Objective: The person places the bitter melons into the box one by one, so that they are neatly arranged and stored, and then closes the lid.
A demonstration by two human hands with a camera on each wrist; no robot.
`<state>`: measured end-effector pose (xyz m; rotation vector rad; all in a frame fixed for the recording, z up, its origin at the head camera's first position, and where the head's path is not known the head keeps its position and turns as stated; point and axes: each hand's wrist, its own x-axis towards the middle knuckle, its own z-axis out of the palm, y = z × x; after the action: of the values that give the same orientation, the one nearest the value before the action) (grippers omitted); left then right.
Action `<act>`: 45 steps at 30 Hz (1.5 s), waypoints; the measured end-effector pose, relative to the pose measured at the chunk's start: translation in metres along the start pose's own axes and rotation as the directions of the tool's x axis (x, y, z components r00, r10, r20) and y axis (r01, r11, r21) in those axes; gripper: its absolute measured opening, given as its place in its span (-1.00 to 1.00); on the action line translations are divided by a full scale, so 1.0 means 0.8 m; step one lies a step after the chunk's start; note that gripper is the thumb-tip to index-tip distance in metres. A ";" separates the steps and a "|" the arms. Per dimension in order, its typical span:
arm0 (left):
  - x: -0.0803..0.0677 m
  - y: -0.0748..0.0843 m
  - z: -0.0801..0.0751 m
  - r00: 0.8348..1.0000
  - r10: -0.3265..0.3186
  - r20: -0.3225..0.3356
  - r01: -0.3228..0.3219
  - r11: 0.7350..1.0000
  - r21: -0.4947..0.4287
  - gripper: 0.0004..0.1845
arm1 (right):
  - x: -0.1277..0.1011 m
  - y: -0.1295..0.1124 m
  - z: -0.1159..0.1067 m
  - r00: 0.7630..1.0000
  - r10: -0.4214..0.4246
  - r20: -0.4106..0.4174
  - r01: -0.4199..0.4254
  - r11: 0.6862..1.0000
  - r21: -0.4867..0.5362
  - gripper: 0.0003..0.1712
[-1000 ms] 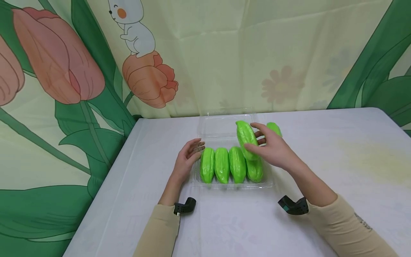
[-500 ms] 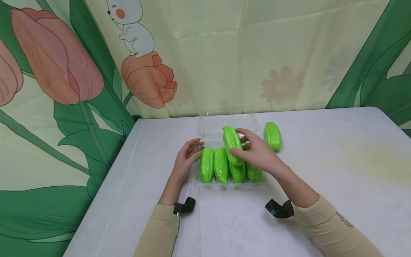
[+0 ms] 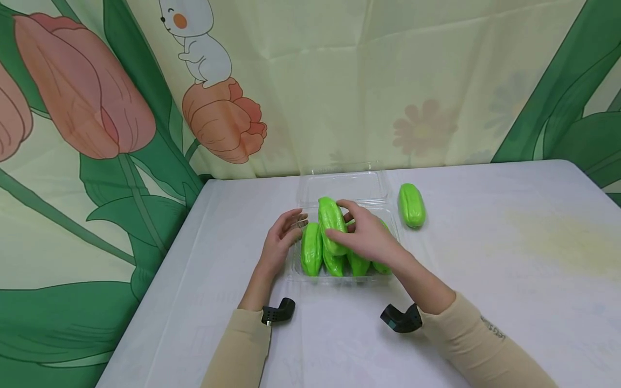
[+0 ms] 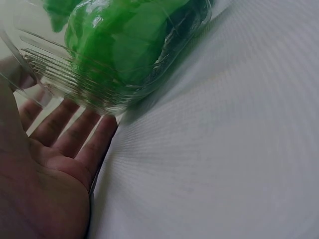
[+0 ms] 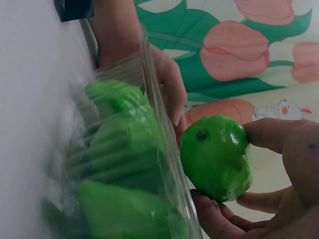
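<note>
A clear plastic clamshell box (image 3: 297,276) stands with its lid folded back, several elongated, ridged green fruits (image 3: 311,253) lying side by side in it. My right hand (image 3: 371,237) grips another of these green fruits (image 3: 332,223) between thumb and fingers, tilted above the row; its round end with a small dark stem mark faces the right wrist view. My left hand (image 3: 281,240) holds the box's left side, with the thumb and fingers at its ribbed wall (image 4: 65,74) in the left wrist view. The fruits' exact kind cannot be told.
One more green fruit (image 3: 412,206) lies on the white-covered table (image 3: 485,242), to the right of the box. The see-through lid (image 3: 342,187) spreads towards the table's back edge. Behind it hangs a printed curtain (image 3: 339,97).
My right hand has carried the green fruit to the left and slightly lower, over the box. The single fruit on the right has come into full view. My left hand has stayed put.
</note>
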<state>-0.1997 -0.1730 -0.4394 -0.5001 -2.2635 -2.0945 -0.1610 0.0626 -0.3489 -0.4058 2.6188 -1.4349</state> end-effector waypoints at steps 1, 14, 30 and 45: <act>0.000 0.000 0.000 1.000 -0.001 -0.001 0.001 1.000 0.003 -0.49 | 0.001 -0.001 0.003 1.000 -0.001 0.002 0.001 1.000 -0.004 -0.14; 0.000 0.002 0.003 1.000 -0.020 -0.016 0.020 1.000 0.011 -0.48 | 0.010 -0.014 0.029 1.000 0.004 0.027 -0.003 0.999 -0.044 -0.14; 0.002 0.003 0.002 1.000 -0.009 -0.008 0.009 1.000 -0.010 -0.50 | 0.011 -0.014 0.041 0.999 0.049 0.010 -0.048 0.989 -0.139 -0.08; 0.001 0.002 0.002 1.000 -0.009 -0.008 0.009 1.000 -0.017 -0.50 | -0.001 -0.010 0.028 0.998 -0.018 0.064 0.018 1.000 -0.003 -0.21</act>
<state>-0.1999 -0.1712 -0.4376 -0.4817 -2.2502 -2.1171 -0.1535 0.0407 -0.3546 -0.4688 2.5745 -1.3991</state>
